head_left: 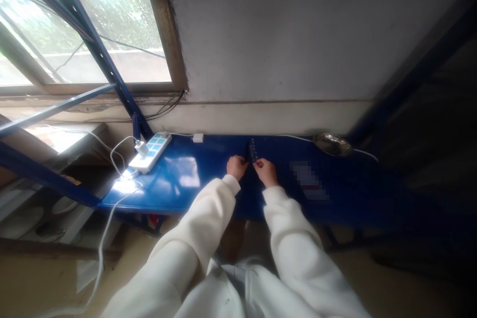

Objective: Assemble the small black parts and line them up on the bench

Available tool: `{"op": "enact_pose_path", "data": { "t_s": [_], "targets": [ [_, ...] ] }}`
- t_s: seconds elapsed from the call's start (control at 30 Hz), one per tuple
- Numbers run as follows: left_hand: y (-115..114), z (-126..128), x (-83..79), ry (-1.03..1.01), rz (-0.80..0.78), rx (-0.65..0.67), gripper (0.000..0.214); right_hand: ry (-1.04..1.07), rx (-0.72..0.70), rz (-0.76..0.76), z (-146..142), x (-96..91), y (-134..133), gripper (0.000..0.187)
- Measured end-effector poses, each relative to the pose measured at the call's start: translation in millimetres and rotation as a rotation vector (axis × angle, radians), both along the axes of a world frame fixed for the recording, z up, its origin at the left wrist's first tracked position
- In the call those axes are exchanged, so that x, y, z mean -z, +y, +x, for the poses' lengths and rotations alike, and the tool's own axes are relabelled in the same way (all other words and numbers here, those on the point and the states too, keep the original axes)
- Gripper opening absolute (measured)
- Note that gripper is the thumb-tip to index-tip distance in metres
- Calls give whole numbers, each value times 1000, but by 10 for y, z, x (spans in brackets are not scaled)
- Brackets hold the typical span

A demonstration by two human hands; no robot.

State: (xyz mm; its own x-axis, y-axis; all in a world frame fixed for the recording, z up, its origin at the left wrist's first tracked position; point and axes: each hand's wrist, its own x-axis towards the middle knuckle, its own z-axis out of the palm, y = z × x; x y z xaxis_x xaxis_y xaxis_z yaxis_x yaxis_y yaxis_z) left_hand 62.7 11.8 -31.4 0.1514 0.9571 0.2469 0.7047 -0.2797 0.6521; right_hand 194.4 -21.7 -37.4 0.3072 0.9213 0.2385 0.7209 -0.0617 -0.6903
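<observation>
Both arms in white sleeves reach over a blue table [194, 184]. My left hand [237, 166] and my right hand [265, 171] are close together near the table's far side. Their fingers are curled and pinch a small dark object [251, 150] with a row of studs or teeth, which stands between them. What this object is stays too small and dark to name.
A white power strip [151, 151] with a plugged charger and white cables lies at the left of the table. A metal bowl [333, 144] sits at the far right by the wall. A window and blue metal bars are at the left.
</observation>
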Motion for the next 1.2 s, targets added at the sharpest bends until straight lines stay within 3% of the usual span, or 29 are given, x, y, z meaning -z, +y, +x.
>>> {"op": "enact_pose_path", "data": {
  "t_s": [0.37, 0.5, 0.7, 0.9, 1.2],
  "targets": [
    [-9, -14, -12, 111, -9, 2, 17, -144, 23, -104, -32, 2, -19, 14],
    [-80, -94, -48, 153, 103, 2, 24, -155, 48, -131, 16, -34, -75, 17],
    [-271, -155, -143, 402, 305, 146, 34, -142, 57, -202, 42, -134, -130, 22],
    [-301, -125, -139, 581, 285, 207, 49, -139, 54, -225, -24, -136, -113, 20],
    [-191, -129, -106, 498, 329, 170, 26, -177, 53, -173, -58, -73, -86, 19]
  ]
}}
